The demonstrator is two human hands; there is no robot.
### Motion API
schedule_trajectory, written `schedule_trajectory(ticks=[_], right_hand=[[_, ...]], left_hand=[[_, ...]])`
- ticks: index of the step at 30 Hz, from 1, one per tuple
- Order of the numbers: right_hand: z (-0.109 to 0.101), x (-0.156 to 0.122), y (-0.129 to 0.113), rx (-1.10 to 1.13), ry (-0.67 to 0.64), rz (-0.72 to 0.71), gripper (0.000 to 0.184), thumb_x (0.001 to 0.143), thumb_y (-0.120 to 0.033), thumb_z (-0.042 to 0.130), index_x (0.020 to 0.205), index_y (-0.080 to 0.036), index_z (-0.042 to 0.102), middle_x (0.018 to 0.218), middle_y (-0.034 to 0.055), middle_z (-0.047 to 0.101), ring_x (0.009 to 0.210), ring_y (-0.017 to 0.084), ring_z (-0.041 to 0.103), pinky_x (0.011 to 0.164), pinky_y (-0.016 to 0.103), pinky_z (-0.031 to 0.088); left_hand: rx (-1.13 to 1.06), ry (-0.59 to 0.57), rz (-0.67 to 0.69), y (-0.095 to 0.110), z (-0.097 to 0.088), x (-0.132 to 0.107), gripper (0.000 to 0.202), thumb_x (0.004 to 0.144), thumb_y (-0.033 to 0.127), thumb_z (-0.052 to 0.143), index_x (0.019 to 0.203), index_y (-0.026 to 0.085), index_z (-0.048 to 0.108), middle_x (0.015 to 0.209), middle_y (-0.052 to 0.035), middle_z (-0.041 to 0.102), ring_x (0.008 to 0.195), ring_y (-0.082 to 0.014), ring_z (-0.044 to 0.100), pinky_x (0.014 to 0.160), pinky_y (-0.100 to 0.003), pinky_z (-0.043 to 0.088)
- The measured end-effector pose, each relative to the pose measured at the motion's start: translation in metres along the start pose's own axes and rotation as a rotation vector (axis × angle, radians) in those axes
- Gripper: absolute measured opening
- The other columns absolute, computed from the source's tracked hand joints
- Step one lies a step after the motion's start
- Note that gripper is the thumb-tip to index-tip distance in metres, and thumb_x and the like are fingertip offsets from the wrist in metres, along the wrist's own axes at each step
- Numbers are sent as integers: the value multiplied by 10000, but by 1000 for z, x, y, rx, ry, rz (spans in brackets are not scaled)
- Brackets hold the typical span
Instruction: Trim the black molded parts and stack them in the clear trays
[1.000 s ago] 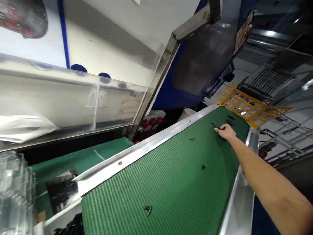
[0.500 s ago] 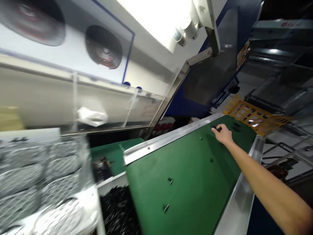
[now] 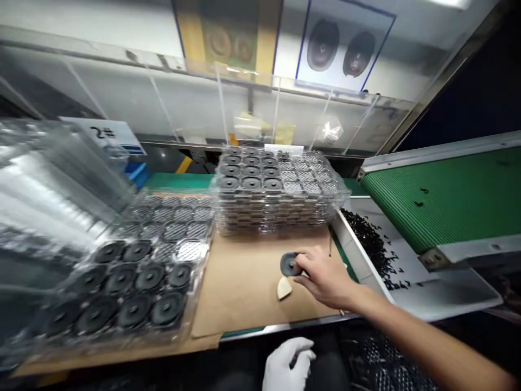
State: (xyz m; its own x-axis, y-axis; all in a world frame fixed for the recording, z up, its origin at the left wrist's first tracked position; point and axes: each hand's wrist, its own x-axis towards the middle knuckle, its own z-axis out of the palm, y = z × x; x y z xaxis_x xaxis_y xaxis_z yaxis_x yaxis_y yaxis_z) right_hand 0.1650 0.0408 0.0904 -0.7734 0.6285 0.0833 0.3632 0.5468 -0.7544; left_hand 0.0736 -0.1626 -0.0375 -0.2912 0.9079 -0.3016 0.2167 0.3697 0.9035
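Right hand (image 3: 321, 279): fingertips pinch speaker (image 3: 290, 264) by its rim, likely sparing the cone.
Speaker: flat on cardboard sheet (image 3: 244, 288), right part.
Left hand (image 3: 287, 364): gloved, below cardboard's front edge; grip unclear.

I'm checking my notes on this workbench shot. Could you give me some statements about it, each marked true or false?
1. The right hand pinches a round black part over the cardboard sheet. True.
2. The left hand is bare. False: it wears a white glove.
3. The green belt runs along the left of the bench. False: it is on the right.
4. A cream wedge lies on the cardboard beside the right hand. True.
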Motion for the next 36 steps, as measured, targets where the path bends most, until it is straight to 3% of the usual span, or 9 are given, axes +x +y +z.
schedule_trajectory(ticks=[2, 5, 9, 12, 15, 18, 23, 29, 36], right_hand=[[64, 10, -1, 72, 21, 50, 110, 791, -195, 696, 836, -261, 620, 1033, 56, 655, 1024, 282, 539, 941, 464, 433], [116, 13, -1, 163, 91, 118, 125, 780, -231, 699, 823, -246, 582, 1001, 60, 621, 1035, 280, 538, 983, 470, 413], [135, -18, -5, 332, 202, 269, 287, 843, -509, 655, 944, -262, 551, 1060, 64, 602, 1097, 283, 541, 1026, 471, 416], [142, -57, -15, 505, 179, 426, 479, 910, -718, 421, 952, -252, 525, 894, 50, 634, 869, 247, 634, 791, 416, 538], [153, -91, -27, 844, 79, 572, 563, 897, -768, 394, 883, -231, 560, 786, 46, 670, 737, 217, 670, 670, 352, 552], [160, -107, -33, 1278, -61, 743, 533, 848, -752, 529, 862, -225, 606, 749, 36, 693, 722, 207, 679, 669, 320, 544], [153, -81, -7, 691, -4, 642, 715, 849, -838, 370, 882, -183, 653, 720, 56, 675, 653, 202, 653, 646, 338, 538], [132, -17, 46, 245, 248, 541, 571, 798, -486, 667, 1268, -169, 590, 1375, 187, 571, 1314, 326, 516, 1102, 409, 387], [136, -7, 75, 172, 152, 487, 328, 775, -364, 722, 1022, -166, 636, 990, 71, 684, 1008, 252, 633, 971, 450, 459]], left_hand=[[-52, 40, 14, -7, -23, -23, 267, 872, 310, 563, 1005, 255, 787, 868, -22, 792, 712, -182, 721, 716, -262, 604], [-76, 174, -4, -16, -54, -50, 279, 882, 306, 542, 1005, 239, 782, 848, -15, 786, 714, -172, 709, 709, -247, 586], [14, 389, 63, -23, -65, -64, 285, 915, 286, 537, 1082, 229, 762, 983, -36, 787, 845, -176, 730, 818, -270, 600], [266, 477, 322, -20, -55, -60, 412, 870, 222, 599, 1272, 220, 690, 1182, -81, 752, 944, -196, 732, 897, -312, 606], [601, 436, 608, -10, -48, -52, 553, 822, 236, 675, 1371, 198, 628, 1328, -139, 687, 1045, -272, 721, 883, -370, 614], [759, 368, 686, -5, -48, -48, 480, 882, 234, 621, 1360, 209, 639, 1330, -134, 689, 871, -260, 742, 729, -361, 612], [252, 469, 551, -10, -52, -44, 307, 963, 257, 512, 1166, 231, 740, 1155, -75, 767, 1005, -234, 729, 915, -345, 581], [-385, 478, -114, 13, -65, -42, 304, 920, 402, 563, 1038, 171, 723, 684, -7, 691, 532, -140, 574, 544, -246, 479], [-609, 368, -31, 39, -79, -45, 245, 909, 407, 605, 925, 167, 654, 773, -22, 670, 684, -139, 600, 631, -222, 452]])
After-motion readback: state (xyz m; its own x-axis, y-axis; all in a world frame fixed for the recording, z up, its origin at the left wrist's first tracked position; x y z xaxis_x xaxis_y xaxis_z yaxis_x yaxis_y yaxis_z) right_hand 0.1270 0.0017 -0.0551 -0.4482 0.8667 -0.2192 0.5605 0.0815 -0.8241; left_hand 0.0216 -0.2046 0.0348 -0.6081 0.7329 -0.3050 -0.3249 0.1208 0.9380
